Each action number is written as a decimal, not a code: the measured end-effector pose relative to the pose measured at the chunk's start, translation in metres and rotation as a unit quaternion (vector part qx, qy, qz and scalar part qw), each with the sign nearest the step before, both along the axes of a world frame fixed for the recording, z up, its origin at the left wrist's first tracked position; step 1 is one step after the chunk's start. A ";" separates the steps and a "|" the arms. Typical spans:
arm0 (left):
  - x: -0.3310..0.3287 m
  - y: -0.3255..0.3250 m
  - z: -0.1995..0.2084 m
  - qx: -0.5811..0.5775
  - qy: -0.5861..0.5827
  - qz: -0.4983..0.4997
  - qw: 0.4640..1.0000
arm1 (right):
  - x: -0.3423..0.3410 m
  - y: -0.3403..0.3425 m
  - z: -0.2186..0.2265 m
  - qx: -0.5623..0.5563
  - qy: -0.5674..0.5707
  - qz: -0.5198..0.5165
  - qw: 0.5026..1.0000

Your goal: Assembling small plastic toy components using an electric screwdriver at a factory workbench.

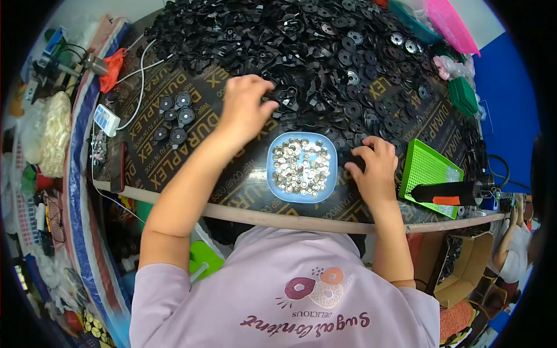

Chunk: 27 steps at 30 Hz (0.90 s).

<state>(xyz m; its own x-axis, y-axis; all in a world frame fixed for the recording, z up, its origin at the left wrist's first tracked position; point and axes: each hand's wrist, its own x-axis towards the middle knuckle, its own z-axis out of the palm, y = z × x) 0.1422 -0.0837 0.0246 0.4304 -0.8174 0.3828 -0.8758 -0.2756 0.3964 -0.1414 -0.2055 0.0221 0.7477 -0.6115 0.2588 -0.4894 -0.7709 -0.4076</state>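
My left hand (pixel 248 105) is at the near edge of a heap of black plastic parts (pixel 243 40), its thumb and fingers apart with a gap between them. My right hand (pixel 376 169) hovers or rests just right of the bowl, fingers bent but spread, beside the round black discs (pixel 352 109). Nothing shows in either hand, though the fingertips are partly hidden against the dark parts. Between the hands stands a light blue square bowl (pixel 271 188) holding many small silvery round metal pieces (pixel 299 165). Left of my left forearm lies a small group of assembled black round parts (pixel 178 137).
A green perforated tray (pixel 413 159) sits at the right, with a black and orange power screwdriver (pixel 447 193) across it. At the left lie a white power strip (pixel 107 119) and a phone (pixel 118 167). Pink (pixel 452 23) and teal baskets stand at the back right.
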 end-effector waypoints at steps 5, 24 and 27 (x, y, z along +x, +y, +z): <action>-0.026 -0.024 -0.001 0.027 -0.001 0.049 0.998 | -0.001 -0.015 0.005 -0.013 -0.169 -0.030 0.985; -0.045 -0.026 0.017 -0.225 0.573 -0.051 0.786 | -0.009 -0.002 -0.009 -0.012 -0.095 -0.012 0.995; -0.054 -0.008 0.022 -0.185 0.670 -0.035 0.718 | -0.007 -0.005 -0.008 -0.046 -0.129 -0.048 0.989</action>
<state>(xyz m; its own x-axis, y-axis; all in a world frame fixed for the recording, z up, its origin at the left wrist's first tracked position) 0.0886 -0.0918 0.0470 0.5780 -0.8040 -0.1395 0.3526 0.0919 0.9313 -0.1485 -0.2102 0.0146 0.5897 -0.6414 0.4907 -0.4509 -0.7656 -0.4589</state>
